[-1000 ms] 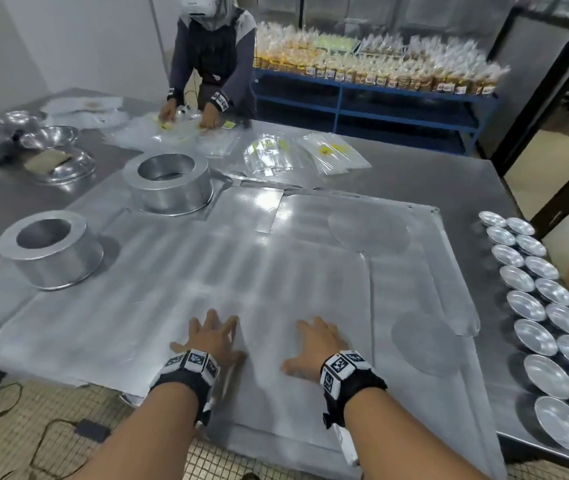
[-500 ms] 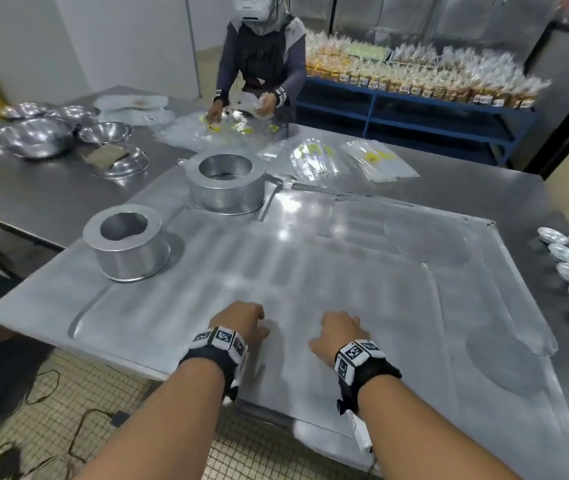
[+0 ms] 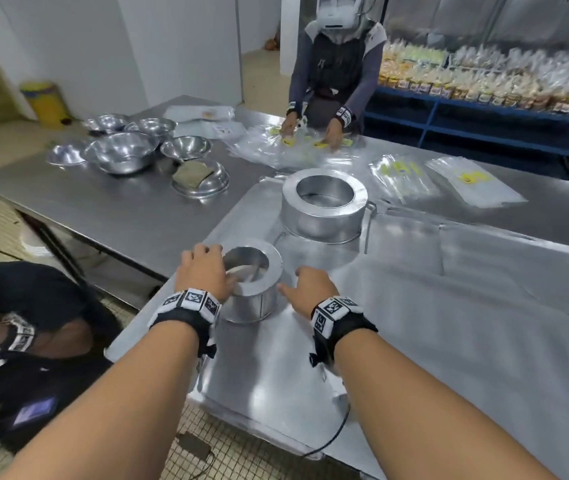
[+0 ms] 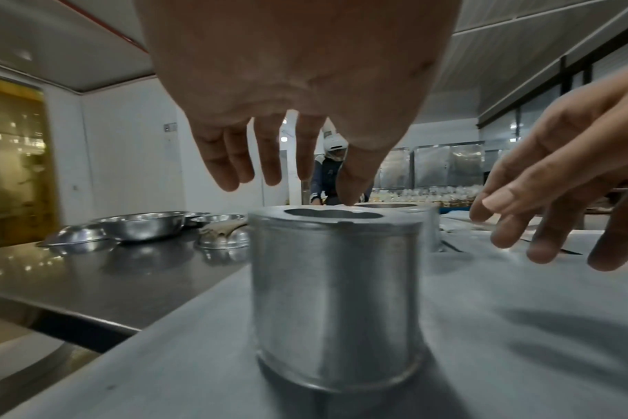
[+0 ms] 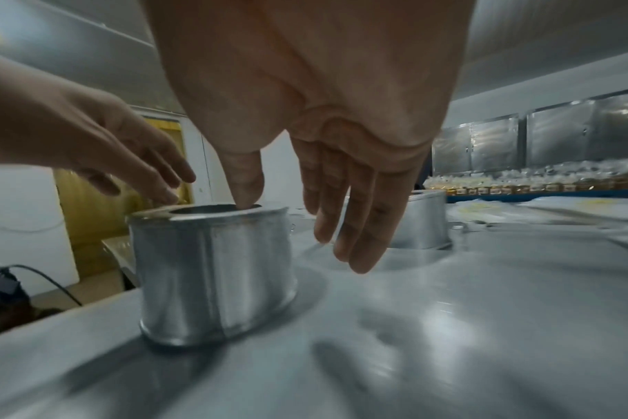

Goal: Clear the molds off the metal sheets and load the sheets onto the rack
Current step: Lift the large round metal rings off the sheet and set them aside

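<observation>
Two round metal ring molds stand on the stacked metal sheets point(image 3: 449, 323). The near mold point(image 3: 253, 285) point(image 4: 335, 297) point(image 5: 212, 272) is the smaller one; the far mold point(image 3: 324, 206) point(image 5: 423, 221) stands behind it. My left hand point(image 3: 203, 271) point(image 4: 287, 181) hovers over the near mold's left side with its fingers spread and extended, the thumb tip close to the top. My right hand point(image 3: 307, 289) point(image 5: 305, 221) is at the mold's right side, fingers straight, thumb tip at the rim of the hole. Neither hand grips the mold.
Steel bowls point(image 3: 120, 154) sit on the adjoining table at the back left. A person point(image 3: 335, 81) sorts clear plastic bags point(image 3: 449, 178) across the table. Another person point(image 3: 16, 341) sits low at my left. A blue shelf point(image 3: 484, 123) holds packed goods.
Both hands left the near edge of the sheet and moved left and forward to the near mold. The view swung left with them.
</observation>
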Demonstrator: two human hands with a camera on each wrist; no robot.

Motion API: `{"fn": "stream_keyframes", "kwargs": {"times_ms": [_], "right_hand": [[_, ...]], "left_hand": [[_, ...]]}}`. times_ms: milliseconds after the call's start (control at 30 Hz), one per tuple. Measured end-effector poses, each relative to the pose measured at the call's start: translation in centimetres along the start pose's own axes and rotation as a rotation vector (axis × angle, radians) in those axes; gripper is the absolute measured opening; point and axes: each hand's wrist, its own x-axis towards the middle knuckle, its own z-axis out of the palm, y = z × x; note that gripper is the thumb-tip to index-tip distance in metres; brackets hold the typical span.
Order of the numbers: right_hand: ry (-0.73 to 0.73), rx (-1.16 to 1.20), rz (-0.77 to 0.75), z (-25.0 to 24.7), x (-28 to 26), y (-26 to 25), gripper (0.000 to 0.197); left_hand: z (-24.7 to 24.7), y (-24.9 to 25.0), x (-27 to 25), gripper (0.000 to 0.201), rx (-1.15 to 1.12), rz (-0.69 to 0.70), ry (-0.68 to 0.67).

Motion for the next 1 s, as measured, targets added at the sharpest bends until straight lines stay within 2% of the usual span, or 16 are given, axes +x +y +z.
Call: {"fn": "stream_keyframes", "kwargs": {"times_ms": [133,267,333,433,567,633,733,867,967,1000], "right_hand": [[0.045,0.105,0.078,2.1,3.4,-2.6,0.049],[0.073,0.139,0.121,3.7,5.0,-3.8,0.053],[0.092,0.145,0.136,3.9,5.2,-4.0,0.047],[0.136,0.200,0.155,3.3,4.8,-4.3,0.038],[0.267,0.247,0.162,1.5,3.4,-3.5,0.042],[0.316,0.280,0.140,0.2,2.2,-2.1,0.042],[0.390,0.310,0.107,-1.7,-0.1,0.9,0.041],[0.499,0.327,0.076,-4.0,-3.4,6.0,0.041],[0.543,0.391,0.085,-5.5,-5.9,10.3,0.048],[0.569,0.418,0.079,-6.0,-6.7,11.9,0.051]], "left_hand": [[0.4,-2.1,3.2,0.057,-0.142,-0.159,-0.122],[0.8,-2.3,4.9,0.038,-0.197,-0.152,-0.199],[0.8,-2.0,5.0,0.030,-0.234,-0.140,-0.169],[0.4,-1.3,4.6,0.036,-0.289,-0.141,-0.100],[-0.3,0.6,3.7,0.040,-0.403,-0.062,0.010],[-0.7,2.2,3.2,0.043,-0.498,-0.084,0.022],[-0.9,5.1,2.8,0.062,-0.689,-0.180,-0.073],[0.3,9.7,1.2,0.088,-0.937,-0.240,-0.310],[2.6,13.6,-0.5,0.098,-1.127,-0.268,-0.411],[2.6,15.0,-1.8,0.089,-1.184,-0.269,-0.495]]}}
